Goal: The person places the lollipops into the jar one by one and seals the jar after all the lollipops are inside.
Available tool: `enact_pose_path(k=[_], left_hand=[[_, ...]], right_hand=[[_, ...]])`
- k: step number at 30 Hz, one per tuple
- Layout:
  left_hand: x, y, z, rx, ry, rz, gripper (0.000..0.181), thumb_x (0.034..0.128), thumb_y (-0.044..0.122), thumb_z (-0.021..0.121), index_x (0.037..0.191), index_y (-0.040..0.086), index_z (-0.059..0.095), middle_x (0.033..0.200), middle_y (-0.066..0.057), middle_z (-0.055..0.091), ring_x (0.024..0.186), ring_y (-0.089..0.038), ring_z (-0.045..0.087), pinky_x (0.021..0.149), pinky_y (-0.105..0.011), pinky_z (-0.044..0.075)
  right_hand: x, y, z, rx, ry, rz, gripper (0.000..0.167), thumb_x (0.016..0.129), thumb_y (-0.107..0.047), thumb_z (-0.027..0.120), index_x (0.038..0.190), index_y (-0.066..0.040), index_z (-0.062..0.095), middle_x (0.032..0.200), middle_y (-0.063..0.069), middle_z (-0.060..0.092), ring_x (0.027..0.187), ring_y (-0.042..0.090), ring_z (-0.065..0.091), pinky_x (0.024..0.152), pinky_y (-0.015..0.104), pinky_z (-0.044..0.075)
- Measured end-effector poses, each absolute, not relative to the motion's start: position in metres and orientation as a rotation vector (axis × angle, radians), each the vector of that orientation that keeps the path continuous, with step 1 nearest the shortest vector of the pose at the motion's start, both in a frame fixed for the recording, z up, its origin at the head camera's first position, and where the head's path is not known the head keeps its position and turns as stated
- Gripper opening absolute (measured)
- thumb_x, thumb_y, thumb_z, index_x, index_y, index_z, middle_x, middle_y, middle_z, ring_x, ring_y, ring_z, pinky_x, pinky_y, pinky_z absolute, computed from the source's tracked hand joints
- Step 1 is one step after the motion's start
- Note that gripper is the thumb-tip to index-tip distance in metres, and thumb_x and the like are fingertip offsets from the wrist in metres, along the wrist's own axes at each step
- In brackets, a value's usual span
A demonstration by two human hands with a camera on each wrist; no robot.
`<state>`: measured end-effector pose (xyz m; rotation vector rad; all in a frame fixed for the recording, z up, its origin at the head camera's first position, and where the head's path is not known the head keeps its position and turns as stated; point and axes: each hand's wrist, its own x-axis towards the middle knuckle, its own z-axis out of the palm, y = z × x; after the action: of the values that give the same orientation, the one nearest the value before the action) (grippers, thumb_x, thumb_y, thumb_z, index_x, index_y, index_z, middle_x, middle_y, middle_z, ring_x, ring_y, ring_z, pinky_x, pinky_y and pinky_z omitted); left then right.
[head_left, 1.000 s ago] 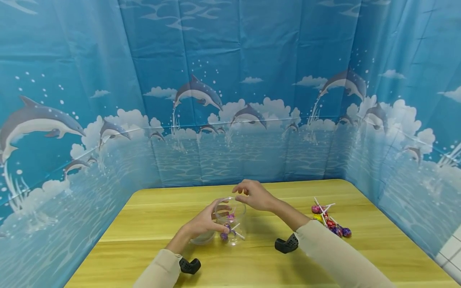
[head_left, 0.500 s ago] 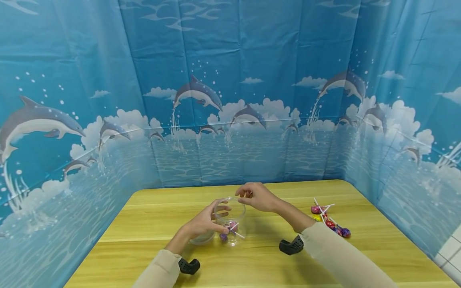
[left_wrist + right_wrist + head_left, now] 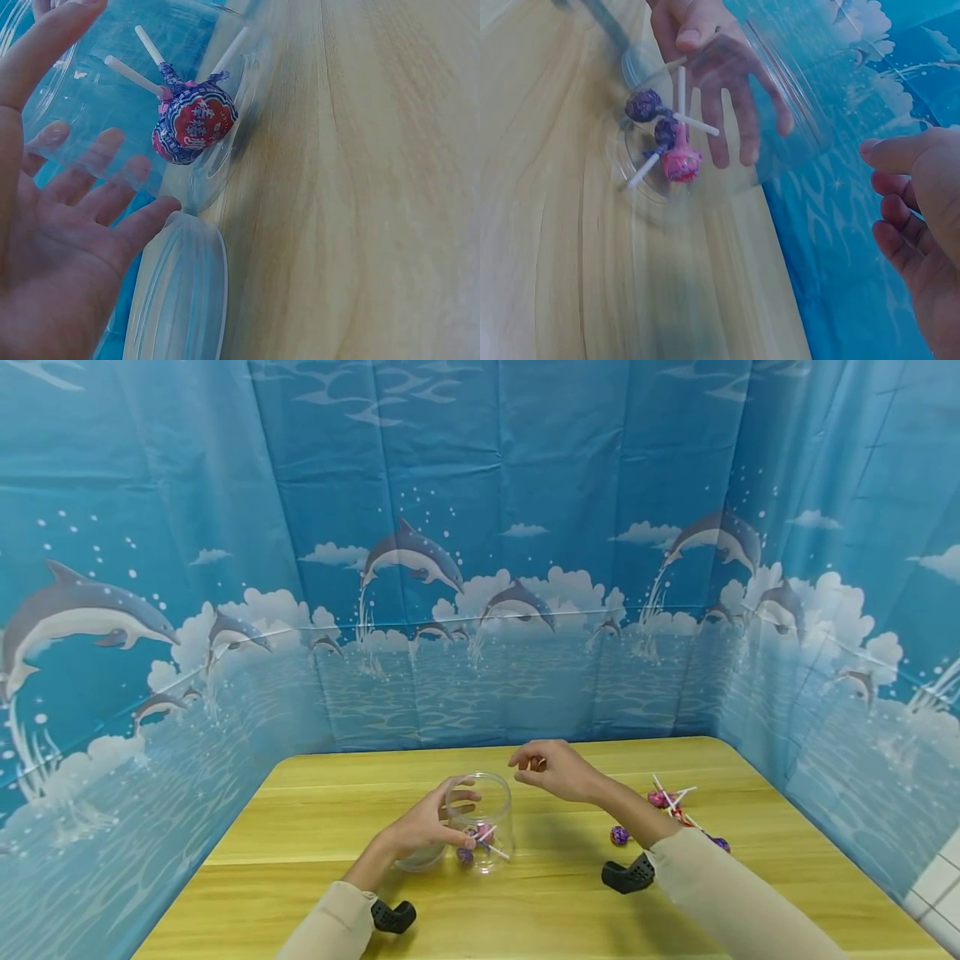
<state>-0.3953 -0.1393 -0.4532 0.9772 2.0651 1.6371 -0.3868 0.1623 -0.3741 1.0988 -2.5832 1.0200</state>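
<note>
My left hand [image 3: 431,820] grips the side of a clear plastic jar [image 3: 501,827], thumb in front and fingers round the far wall. The jar stands upright with its mouth uncovered. Inside, low down, lie two purple-wrapped lollipops [image 3: 643,106] and a pink one [image 3: 682,163], their white sticks pointing different ways. Right of the jar's rim and a little above it is my right hand [image 3: 558,770], fingers loosely bent, holding nothing. A translucent lid [image 3: 180,292] lies on the table beside the jar, partly hidden by my left hand in the head view.
Several lollipops [image 3: 662,798] lie heaped on the right of the wooden table [image 3: 555,914], partly covered by my right sleeve. One purple lollipop [image 3: 619,836] lies apart, close to the right forearm. A blue dolphin-print curtain [image 3: 480,685] hangs around the back and sides.
My right hand has drawn away from the jar's mouth to the right. The pink lollipop has dropped lower inside the jar. A purple lollipop has come into view by the forearm.
</note>
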Motion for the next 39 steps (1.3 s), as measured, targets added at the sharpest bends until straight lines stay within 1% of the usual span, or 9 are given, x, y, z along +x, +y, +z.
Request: enact_pose_path(k=[3,6,11,16,20,25,32,36,39], left_hand=[[-0.395,-0.138,-0.453,0.976,2.049,1.641,0.086,0.0889,0.010,0.082,0.159,0.017,0.032,0.154,-0.022,0.042,0.143,-0.049,0.036,0.105,-0.045,0.049],[-0.395,-0.138,-0.453,0.985,2.036,1.653,0.087,0.0883,0.008,0.082,0.159,0.016,0.032,0.153,-0.022,0.042,0.142,-0.051,0.037,0.102,-0.046,0.051],[-0.395,-0.138,-0.454,1.006,2.041,1.642,0.088,0.0879,0.010,0.083,0.160,0.016,0.032,0.154,-0.028,0.038,0.142,-0.050,0.037,0.103,-0.045,0.050],[-0.395,-0.138,-0.455,1.010,2.029,1.645,0.089,0.0884,0.010,0.083,0.160,0.018,0.031,0.155,-0.030,0.035,0.144,-0.050,0.035,0.104,-0.044,0.049],[-0.395,-0.139,-0.455,1.008,2.034,1.650,0.087,0.0885,0.009,0.082,0.160,0.017,0.032,0.154,-0.028,0.037,0.143,-0.050,0.035,0.104,-0.044,0.049],[-0.395,-0.139,-0.453,0.992,2.044,1.653,0.088,0.0885,0.009,0.082,0.160,0.019,0.032,0.153,-0.021,0.041,0.143,-0.050,0.036,0.104,-0.044,0.049],[-0.394,-0.140,-0.454,0.982,2.036,1.661,0.087,0.0896,0.006,0.080,0.160,0.017,0.031,0.152,-0.020,0.042,0.142,-0.052,0.037,0.106,-0.048,0.048],[-0.394,-0.140,-0.455,0.978,2.040,1.665,0.086,0.0898,0.006,0.080,0.160,0.017,0.032,0.150,-0.016,0.045,0.140,-0.051,0.040,0.105,-0.050,0.047],[-0.395,-0.140,-0.456,0.982,2.044,1.665,0.085,0.0901,0.006,0.079,0.160,0.018,0.032,0.150,-0.017,0.045,0.139,-0.051,0.041,0.106,-0.051,0.047]], right_hand=[[-0.386,0.172,-0.374,1.065,-2.595,1.038,0.016,0.101,-0.015,0.069,0.117,-0.011,0.074,0.093,-0.006,0.065,0.079,0.013,0.060,0.070,0.033,0.054],[-0.384,0.182,-0.374,1.031,-2.609,1.050,0.017,0.102,-0.016,0.069,0.117,-0.012,0.074,0.094,-0.005,0.065,0.080,0.014,0.060,0.071,0.034,0.054],[-0.381,0.202,-0.375,0.986,-2.617,1.049,0.018,0.102,-0.018,0.068,0.118,-0.011,0.074,0.095,-0.004,0.065,0.083,0.016,0.061,0.073,0.034,0.054],[-0.379,0.224,-0.376,0.925,-2.622,1.039,0.019,0.102,-0.018,0.068,0.118,-0.010,0.074,0.096,-0.003,0.065,0.084,0.016,0.061,0.073,0.034,0.055],[-0.379,0.240,-0.377,0.875,-2.631,1.023,0.019,0.102,-0.018,0.068,0.118,-0.009,0.074,0.096,-0.003,0.066,0.085,0.017,0.061,0.074,0.035,0.054],[-0.378,0.258,-0.376,0.833,-2.632,1.021,0.020,0.103,-0.021,0.067,0.118,-0.009,0.074,0.100,-0.003,0.067,0.088,0.018,0.060,0.076,0.038,0.054],[-0.374,0.283,-0.379,0.762,-2.662,1.002,0.021,0.104,-0.021,0.066,0.119,-0.008,0.073,0.102,0.000,0.067,0.089,0.019,0.060,0.074,0.039,0.053],[-0.370,0.297,-0.381,0.697,-2.673,1.009,0.023,0.104,-0.021,0.066,0.119,-0.006,0.072,0.104,0.003,0.067,0.090,0.021,0.060,0.074,0.039,0.052],[-0.367,0.306,-0.384,0.660,-2.679,1.020,0.024,0.104,-0.020,0.066,0.120,-0.003,0.072,0.104,0.004,0.067,0.089,0.022,0.059,0.072,0.040,0.051]])
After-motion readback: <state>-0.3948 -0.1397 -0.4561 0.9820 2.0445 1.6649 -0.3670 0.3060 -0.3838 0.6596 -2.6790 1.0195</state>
